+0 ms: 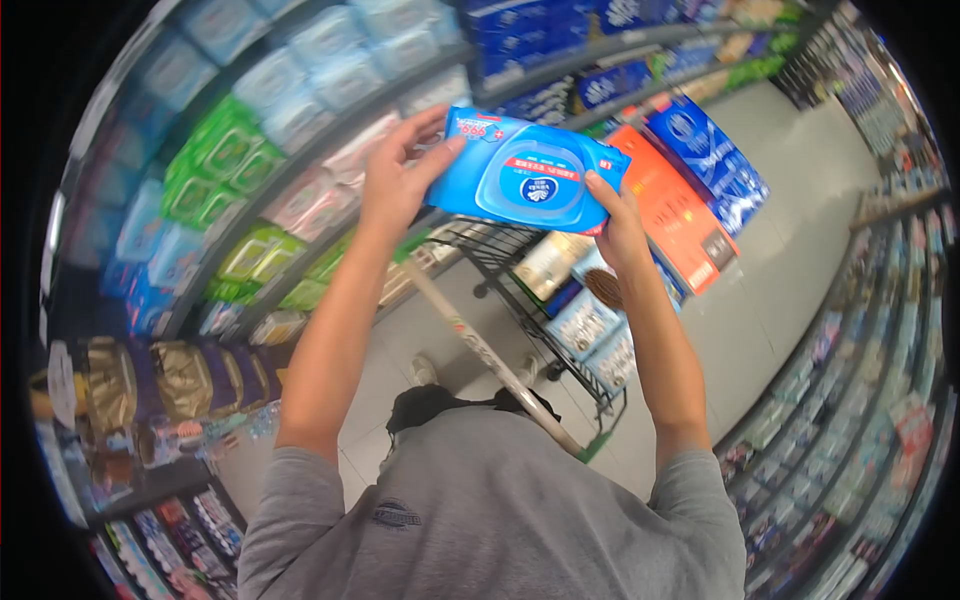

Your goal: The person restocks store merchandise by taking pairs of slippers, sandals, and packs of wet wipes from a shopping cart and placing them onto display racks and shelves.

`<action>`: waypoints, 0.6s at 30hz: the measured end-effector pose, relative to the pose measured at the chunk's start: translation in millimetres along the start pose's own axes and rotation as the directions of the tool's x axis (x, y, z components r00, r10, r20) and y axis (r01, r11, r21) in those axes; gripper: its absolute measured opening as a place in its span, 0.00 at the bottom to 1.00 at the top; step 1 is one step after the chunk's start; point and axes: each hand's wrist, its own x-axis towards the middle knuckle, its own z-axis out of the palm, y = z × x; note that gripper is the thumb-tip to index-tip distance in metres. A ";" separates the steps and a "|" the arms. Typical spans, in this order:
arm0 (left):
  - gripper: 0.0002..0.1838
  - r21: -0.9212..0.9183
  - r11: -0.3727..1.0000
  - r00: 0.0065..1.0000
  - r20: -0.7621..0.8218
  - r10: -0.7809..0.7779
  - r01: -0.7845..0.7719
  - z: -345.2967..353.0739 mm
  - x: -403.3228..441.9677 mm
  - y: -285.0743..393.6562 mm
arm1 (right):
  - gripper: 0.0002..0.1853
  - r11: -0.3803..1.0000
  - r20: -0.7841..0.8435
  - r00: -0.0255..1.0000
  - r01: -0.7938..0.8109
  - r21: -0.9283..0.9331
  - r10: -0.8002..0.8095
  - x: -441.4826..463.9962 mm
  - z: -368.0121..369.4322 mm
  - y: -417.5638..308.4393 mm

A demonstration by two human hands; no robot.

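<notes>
A blue pack of wet wipes (530,185) with a large oval lid is held up in front of me, over the near part of a shopping cart. My left hand (412,165) grips its left end, thumb on the front face. On the right end, my right hand (618,215) is closed with its thumb pressed on the front; the other fingers are hidden behind the pack. Below and beyond it, the shopping cart (500,262) carries an orange box (675,205), a blue pack (715,155) and several light-blue packs (583,325).
Shelves on the left hold green packs (222,155), pale blue packs (325,60) and pink packs (315,205). The cart handle (490,360) crosses before my body. A tiled floor aisle (790,240) runs between the left shelves and the right-hand shelves (860,400).
</notes>
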 end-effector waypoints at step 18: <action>0.30 -0.697 0.709 0.816 -0.472 -0.334 -0.113 -426.3 -191.6 40.8 | 0.46 0.990 0.735 0.678 0.120 -0.078 -0.024 10.6 476.3 151.8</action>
